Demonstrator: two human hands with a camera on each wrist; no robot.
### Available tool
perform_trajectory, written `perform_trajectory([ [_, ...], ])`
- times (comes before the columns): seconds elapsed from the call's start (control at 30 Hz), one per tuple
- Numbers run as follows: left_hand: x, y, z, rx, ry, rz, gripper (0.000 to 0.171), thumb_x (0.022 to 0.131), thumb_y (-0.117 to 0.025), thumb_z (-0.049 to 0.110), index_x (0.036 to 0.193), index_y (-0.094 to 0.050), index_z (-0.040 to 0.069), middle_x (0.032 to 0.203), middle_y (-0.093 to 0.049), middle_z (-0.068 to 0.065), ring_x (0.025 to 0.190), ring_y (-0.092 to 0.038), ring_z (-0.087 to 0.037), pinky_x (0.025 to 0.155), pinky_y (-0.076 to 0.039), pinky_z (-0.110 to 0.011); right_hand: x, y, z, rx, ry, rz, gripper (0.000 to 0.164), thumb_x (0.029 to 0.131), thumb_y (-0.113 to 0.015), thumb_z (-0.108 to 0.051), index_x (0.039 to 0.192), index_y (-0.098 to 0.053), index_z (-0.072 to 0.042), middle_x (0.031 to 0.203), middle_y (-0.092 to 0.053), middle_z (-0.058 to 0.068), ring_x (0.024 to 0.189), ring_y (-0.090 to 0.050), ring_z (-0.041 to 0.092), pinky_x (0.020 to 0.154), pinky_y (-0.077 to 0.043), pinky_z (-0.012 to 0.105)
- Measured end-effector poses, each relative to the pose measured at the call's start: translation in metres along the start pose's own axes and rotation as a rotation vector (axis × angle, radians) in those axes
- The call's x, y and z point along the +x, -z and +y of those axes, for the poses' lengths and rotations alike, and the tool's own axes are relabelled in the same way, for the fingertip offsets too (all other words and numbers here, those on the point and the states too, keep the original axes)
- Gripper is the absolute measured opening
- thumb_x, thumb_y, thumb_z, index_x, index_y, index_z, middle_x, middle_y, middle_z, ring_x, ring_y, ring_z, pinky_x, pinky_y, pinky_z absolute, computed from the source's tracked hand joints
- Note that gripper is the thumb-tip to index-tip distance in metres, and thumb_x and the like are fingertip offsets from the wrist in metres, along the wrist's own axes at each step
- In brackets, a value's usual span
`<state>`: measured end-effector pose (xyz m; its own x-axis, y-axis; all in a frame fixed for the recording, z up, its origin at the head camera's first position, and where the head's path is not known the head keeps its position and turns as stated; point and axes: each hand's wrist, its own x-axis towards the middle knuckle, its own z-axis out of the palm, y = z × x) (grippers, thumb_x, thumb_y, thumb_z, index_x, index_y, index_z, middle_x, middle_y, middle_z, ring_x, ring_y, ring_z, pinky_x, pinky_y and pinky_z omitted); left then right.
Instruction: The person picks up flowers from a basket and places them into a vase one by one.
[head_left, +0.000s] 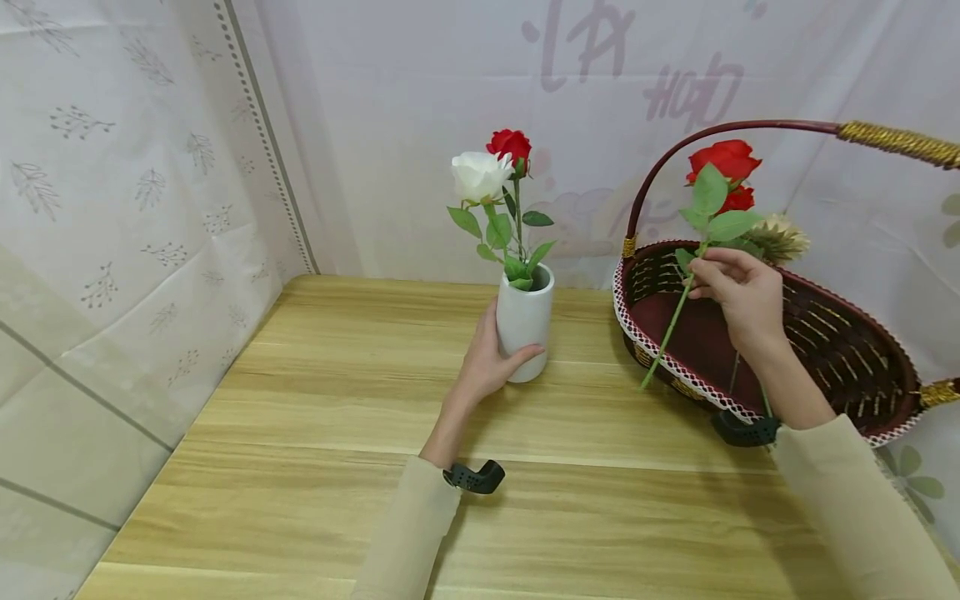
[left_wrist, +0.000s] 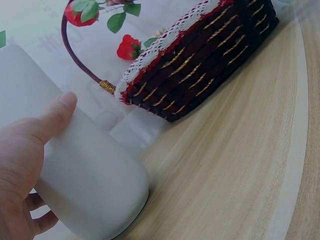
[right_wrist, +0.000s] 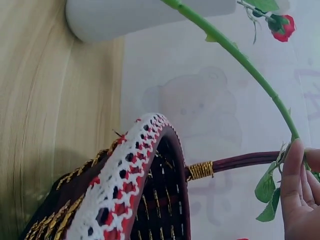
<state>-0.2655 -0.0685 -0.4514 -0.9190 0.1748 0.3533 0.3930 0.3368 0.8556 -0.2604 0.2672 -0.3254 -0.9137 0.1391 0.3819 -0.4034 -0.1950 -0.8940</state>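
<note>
Right hand point(head_left: 738, 292): fingers pinch a stem point(right_wrist: 240, 59); basket point(head_left: 697, 388) beneath them, handle point(head_left: 735, 127) behind. Left hand point(head_left: 483, 358): fingers grip a vase point(head_left: 525, 325), white rose point(head_left: 480, 175) above them.

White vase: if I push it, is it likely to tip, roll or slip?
The white vase could tip if pushed high, being taller than wide, with a white rose and a red rose rising above it. Its rounded sides suggest it might roll once down. Its smooth-looking surface may be slippery.

Pale printed cloth point(head_left: 375, 150), wooden table point(head_left: 322, 408)
</note>
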Motion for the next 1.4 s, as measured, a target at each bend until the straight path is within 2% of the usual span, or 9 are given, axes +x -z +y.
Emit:
perform_trajectory([
  [0.37, -0.001, 0.001, 0.003, 0.008, 0.009, -0.005, 0.101, 0.085, -0.083, 0.038, 0.159, -0.018, 0.02, 0.145, -0.042, -0.009, 0.127, -0.046, -0.024, 0.104, -0.043, -0.048, -0.002, -0.013, 0.002, -0.056, 0.01, -0.045, 0.023, 0.09, -0.072, 0.004, 0.111, -0.065, 0.012, 0.087, -0.074, 0.008, 0.069, -0.069, 0.017, 0.061, -0.058, 0.026],
  [0.8, -0.001, 0.002, 0.003, 0.011, 0.011, -0.004, 0.101, 0.084, -0.084, 0.037, 0.159, -0.019, 0.019, 0.145, -0.043, -0.009, 0.127, -0.046, -0.024, 0.104, -0.043, -0.048, 0.003, -0.041, -0.002, -0.067, 0.048, -0.125, 0.026, 0.091, -0.072, 0.004, 0.113, -0.063, 0.015, 0.087, -0.073, 0.01, 0.067, -0.068, 0.016, 0.062, -0.058, 0.026],
  [1.0, -0.001, 0.001, 0.004, 0.002, -0.002, -0.011, 0.099, 0.085, -0.083, 0.036, 0.159, -0.019, 0.019, 0.144, -0.043, -0.008, 0.127, -0.047, -0.023, 0.104, -0.043, -0.048, 0.006, -0.053, -0.005, -0.101, 0.063, -0.136, 0.027, 0.091, -0.073, 0.0, 0.114, -0.065, 0.012, 0.088, -0.073, 0.009, 0.067, -0.067, 0.017, 0.062, -0.058, 0.026],
  [1.4, -0.001, 0.002, 0.005, 0.012, 0.014, -0.006, 0.1, 0.084, -0.084, 0.036, 0.159, -0.019, 0.019, 0.145, -0.043, -0.009, 0.127, -0.047, -0.024, 0.104, -0.043, -0.048, 0.021, -0.072, -0.016, -0.058, 0.121, -0.122, 0.023, 0.089, -0.074, 0.002, 0.109, -0.067, 0.011, 0.086, -0.071, 0.012, 0.066, -0.065, 0.019, 0.061, -0.057, 0.026],
])
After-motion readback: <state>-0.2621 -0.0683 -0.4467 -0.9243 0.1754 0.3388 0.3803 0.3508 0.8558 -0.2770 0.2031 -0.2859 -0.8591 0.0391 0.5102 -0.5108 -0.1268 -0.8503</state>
